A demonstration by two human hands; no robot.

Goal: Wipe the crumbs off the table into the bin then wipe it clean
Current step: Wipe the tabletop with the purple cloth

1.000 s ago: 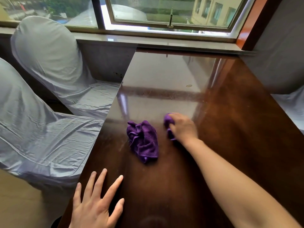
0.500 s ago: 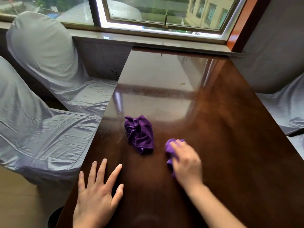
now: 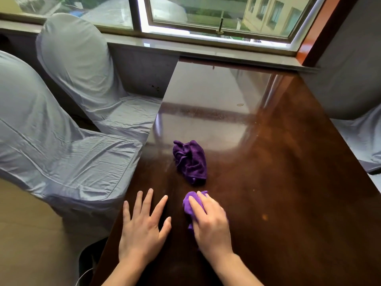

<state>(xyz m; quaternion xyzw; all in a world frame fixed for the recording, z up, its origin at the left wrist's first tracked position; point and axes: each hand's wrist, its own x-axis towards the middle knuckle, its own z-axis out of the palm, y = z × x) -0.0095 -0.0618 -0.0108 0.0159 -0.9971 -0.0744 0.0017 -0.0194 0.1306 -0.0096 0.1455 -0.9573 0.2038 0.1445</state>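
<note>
Table [image 3: 278, 182]: dark, glossy brown wood, running from us up to the window sill [image 3: 206, 49]. We see window light mirrored on its far half and a small pale spot [image 3: 240, 105] out there on the sheen. We cannot make out any crumbs on the surface.

Left hand [image 3: 142, 230]: ours, palm down and flat on the table near its left edge. The fingers [image 3: 147, 201] are spread wide and straight, holding nothing.

Right hand [image 3: 210, 221]: ours, just beside the left one and apart from it. It lies curled over a small purple cloth [image 3: 188, 203] and presses it against the wood; the fingers are bent down around the cloth, which shows past the fingertips and along the thumb side. The hand is slightly blurred.

Second cloth [image 3: 190, 161]: darker purple, crumpled in a loose heap, lying by itself on the table just beyond the right hand, touching neither hand.

Chairs: two on the left in pale grey covers, the nearer one [image 3: 51, 141] hard by the table's left edge, the farther one [image 3: 82, 69] against the wall under the window. Another covered chair [image 3: 358, 141] shows on the right side.

Window [image 3: 216, 15]: framed panes above the sill, a building and greenery outside.

Bin: we cannot pick one out; only a dark shape [image 3: 86, 263] shows below the table's near left corner.
</note>
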